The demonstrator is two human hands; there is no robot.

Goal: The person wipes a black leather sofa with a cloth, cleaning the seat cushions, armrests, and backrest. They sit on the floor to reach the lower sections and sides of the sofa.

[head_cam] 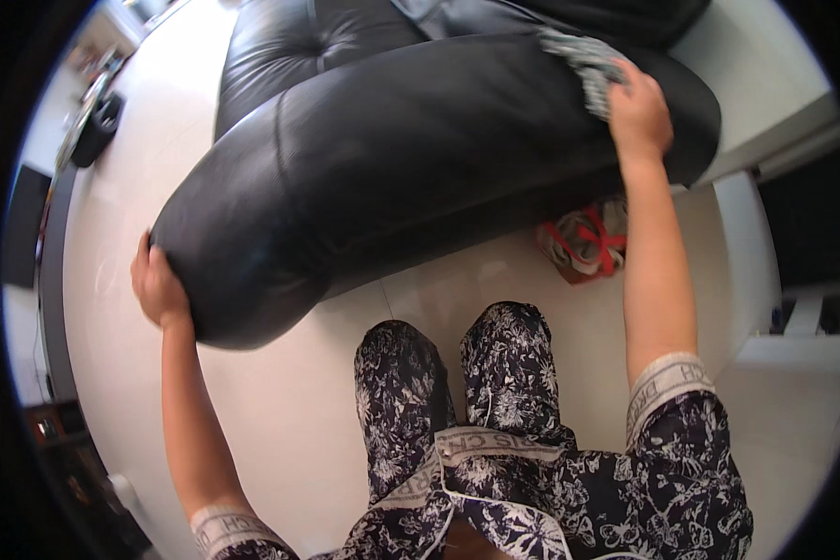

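Observation:
A black leather sofa stands before me, its padded armrest point(420, 133) running across the view. My left hand point(159, 283) rests against the rounded front end of that armrest, with nothing seen in it. A crumpled grey-and-white cloth point(591, 70) lies against the top of the armrest toward its right end. My right hand point(640, 112) has hold of this cloth and presses it to the leather. Behind the armrest the tufted seat cushion point(322, 42) of the sofa shows.
Under the armrest's right part, a bundle with red straps point(584, 241) sits on the pale tiled floor point(287, 420). A black bin point(98, 129) stands at the far left. A white wall point(749, 63) rises close to the sofa's right end. My patterned trouser knees are below the armrest.

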